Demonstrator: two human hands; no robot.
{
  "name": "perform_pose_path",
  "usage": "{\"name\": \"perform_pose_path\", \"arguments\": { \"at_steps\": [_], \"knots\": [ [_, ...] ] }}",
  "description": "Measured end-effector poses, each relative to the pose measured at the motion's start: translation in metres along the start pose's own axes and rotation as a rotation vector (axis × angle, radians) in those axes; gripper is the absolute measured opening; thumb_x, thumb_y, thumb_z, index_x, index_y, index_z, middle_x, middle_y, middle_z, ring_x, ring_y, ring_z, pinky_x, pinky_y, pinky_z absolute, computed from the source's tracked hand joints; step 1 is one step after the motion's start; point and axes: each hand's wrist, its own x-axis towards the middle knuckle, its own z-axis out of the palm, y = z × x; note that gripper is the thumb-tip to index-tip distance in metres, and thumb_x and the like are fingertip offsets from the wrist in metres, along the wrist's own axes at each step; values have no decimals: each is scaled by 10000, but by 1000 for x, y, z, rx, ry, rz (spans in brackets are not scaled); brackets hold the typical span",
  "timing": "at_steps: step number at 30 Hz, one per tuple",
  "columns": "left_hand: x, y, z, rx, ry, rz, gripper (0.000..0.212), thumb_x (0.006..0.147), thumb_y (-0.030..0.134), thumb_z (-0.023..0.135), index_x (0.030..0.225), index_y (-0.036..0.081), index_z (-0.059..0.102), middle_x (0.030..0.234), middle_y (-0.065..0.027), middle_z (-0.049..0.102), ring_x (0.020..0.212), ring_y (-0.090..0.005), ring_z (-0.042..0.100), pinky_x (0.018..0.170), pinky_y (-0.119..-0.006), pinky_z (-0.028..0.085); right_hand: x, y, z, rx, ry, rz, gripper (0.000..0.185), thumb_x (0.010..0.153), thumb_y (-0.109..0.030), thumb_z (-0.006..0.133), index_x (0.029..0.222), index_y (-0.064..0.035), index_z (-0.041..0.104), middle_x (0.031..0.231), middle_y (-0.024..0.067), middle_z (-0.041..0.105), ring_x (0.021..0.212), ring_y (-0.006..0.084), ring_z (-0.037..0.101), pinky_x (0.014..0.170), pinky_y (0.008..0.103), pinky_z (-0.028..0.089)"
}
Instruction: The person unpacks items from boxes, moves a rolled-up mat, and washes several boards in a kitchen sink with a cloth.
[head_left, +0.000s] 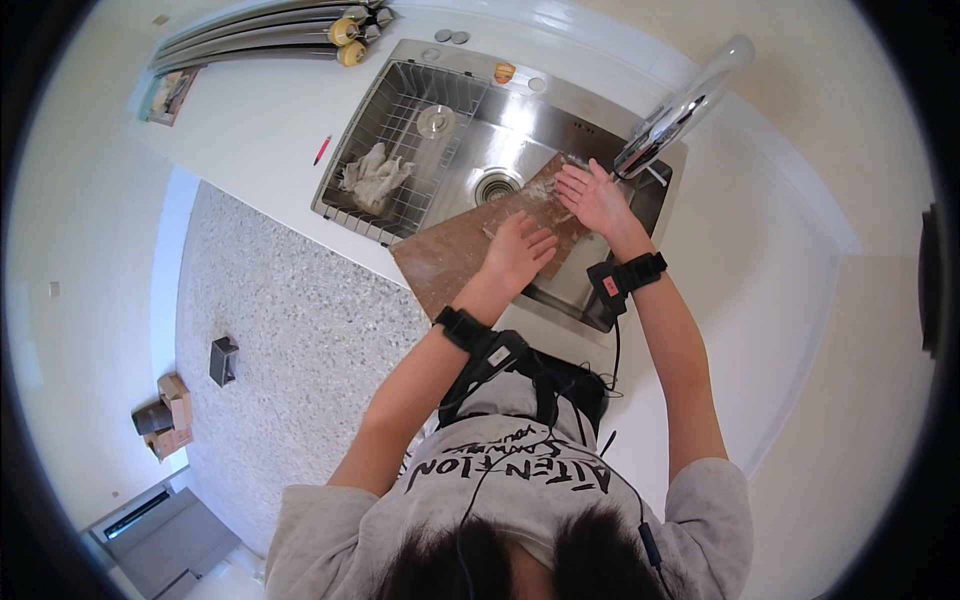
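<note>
A brown board (450, 259) slants across the stainless steel sink (517, 112), its near end jutting past the counter's front edge. Pale residue streaks its far half. Over the middle of the board is my left hand (517, 255), fingers spread and nothing in it. My right hand (596, 199) is above the board's far right end, close to the faucet, also holding nothing, with its fingers extended. Whether either hand touches the board, I cannot tell. Black straps with small boxes and cables circle both wrists.
In the sink's left part sits a wire rack (420, 161) holding a crumpled cloth (375, 178). A drain (496, 186) lies beside the board. The chrome faucet (675, 120) rises at right. A red pen (322, 150) and several dark poles (262, 41) lie on the counter (255, 112).
</note>
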Motion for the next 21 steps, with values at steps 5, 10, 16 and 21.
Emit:
{"name": "perform_pose_path", "arguments": {
  "at_steps": [5, 10, 16, 21],
  "knots": [
    [31, -13, 21, -15, 63, 63, 525, 849, 368, 394, 1260, 74, 248, 1251, -153, 314, 1152, -290, 327, 960, -418, 268, 9, 2, 5, -127, 97, 59, 585, 843, -469, 398, 1207, -11, 394, 1255, 134, 370, 1149, 248, 338, 943, 359, 286],
    [71, -27, 37, -46, -40, 23, 490, 857, 438, 330, 1203, 92, 314, 1150, -122, 382, 1057, -276, 391, 928, -424, 296, 14, -4, 8, -524, 175, -20, 591, 849, -483, 365, 1216, -21, 393, 1251, 111, 399, 1155, 222, 357, 969, 330, 252],
    [111, -33, 67, -204, -229, 2, 545, 836, 539, 310, 1160, 108, 391, 1106, -80, 434, 1043, -249, 408, 917, -409, 308, 5, -11, 1, -1077, -41, -358, 547, 891, -432, 299, 1265, -34, 343, 1297, 88, 353, 1194, 192, 312, 999, 279, 190],
    [145, -45, 77, -54, 59, 120, 524, 839, 542, 308, 1073, 103, 472, 1035, -76, 488, 994, -239, 442, 890, -398, 336, -39, -9, 11, -921, 30, -338, 521, 909, -408, 246, 1270, -43, 337, 1308, 76, 339, 1199, 185, 310, 994, 281, 208]
  ]
}}
